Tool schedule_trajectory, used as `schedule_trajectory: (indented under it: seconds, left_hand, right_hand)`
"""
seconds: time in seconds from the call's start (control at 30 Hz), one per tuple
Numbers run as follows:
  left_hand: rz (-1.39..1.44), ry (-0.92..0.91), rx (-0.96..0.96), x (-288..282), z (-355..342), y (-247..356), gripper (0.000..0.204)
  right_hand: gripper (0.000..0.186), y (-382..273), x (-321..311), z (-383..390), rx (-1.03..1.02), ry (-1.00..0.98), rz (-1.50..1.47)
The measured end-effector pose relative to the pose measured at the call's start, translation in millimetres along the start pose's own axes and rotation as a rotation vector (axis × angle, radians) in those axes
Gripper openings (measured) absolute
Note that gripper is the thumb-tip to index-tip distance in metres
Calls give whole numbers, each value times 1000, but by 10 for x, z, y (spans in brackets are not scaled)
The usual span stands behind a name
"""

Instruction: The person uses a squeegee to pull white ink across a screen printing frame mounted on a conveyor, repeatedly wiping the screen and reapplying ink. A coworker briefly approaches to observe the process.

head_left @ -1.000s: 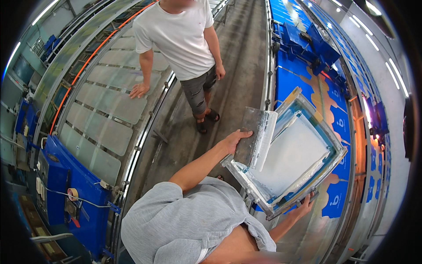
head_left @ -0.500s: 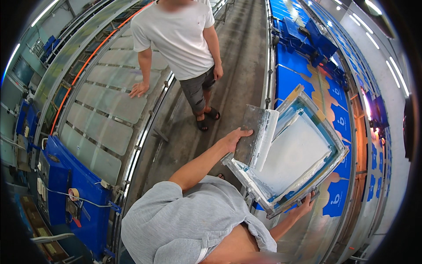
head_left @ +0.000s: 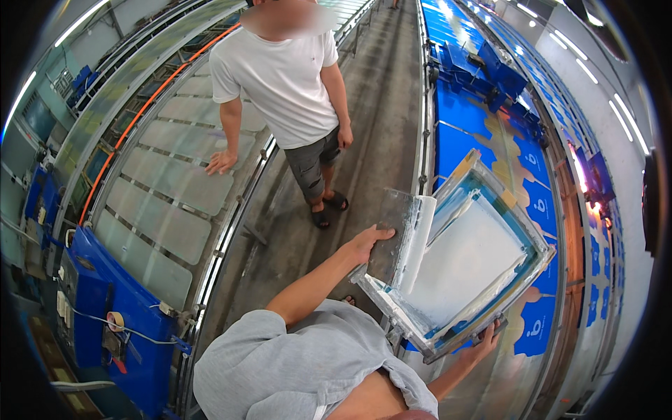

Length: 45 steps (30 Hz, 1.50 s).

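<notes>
My left hand (head_left: 373,243) is closed on a flat, dark, ink-smeared squeegee (head_left: 392,227), the thumb lying over its face. Thick white ink (head_left: 418,248) coats the squeegee's right edge, which leans over the left side of a screen-printing frame (head_left: 394,316). Inside the frame, blue borders surround a white mesh panel (head_left: 476,262), with streaks of white ink along its sides. My right hand (head_left: 488,336) grips the frame's lower right edge; part of its fingers is hidden behind the rim. The frame is tilted, held over the right-hand printing table.
Blue printed pieces (head_left: 539,199) lie on the long right table, beside a blue machine carriage (head_left: 483,66). Across the aisle (head_left: 378,140), a person in a white shirt (head_left: 280,84) rests one hand on the left table (head_left: 164,220). A blue machine (head_left: 133,301) stands at near left.
The whole scene sits slightly lower in the picture. Both hands keep their grips, and the squeegee and frame hold nearly the same pose.
</notes>
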<state>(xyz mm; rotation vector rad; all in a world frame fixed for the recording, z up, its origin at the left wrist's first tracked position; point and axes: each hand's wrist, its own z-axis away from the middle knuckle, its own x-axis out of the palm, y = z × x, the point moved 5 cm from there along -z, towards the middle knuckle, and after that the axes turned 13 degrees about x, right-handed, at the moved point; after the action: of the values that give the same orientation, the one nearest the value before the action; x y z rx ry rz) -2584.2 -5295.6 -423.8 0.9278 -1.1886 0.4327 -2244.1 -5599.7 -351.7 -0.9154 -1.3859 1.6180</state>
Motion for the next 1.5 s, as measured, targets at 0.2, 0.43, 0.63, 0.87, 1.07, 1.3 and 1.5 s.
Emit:
schedule_trajectory:
  seconds: [0.2,0.43,0.63,0.87,1.07,1.3,1.5]
  left_hand:
    - [64,-60,-30,-96,-71,-11,42]
    - [64,-144,23,89,-100,65,45]
    - [67,-158,-23,-14,-96,58,48]
    - [95,-210,-20,7,-112,77,47]
    - [90,-162,-5,-46,-122,31,51]
    - [82,-164,19,-15,-59,68,54]
    - [49,-164,-11,-108,-84,62,52]
  right_hand:
    - [58,-7,-562,-457,80,-524,-216]
    - [57,279,-341,-595,-167,177,-24]
    - [57,178,-263,-497,-183,191,-30]
    - [57,187,-270,-455,-182,203,-33]
    - [56,305,-333,-462,-187,203,-31]
    - [56,312,-306,-452,-187,202,-21]
    - [56,274,-295,-422,-176,224,-20]
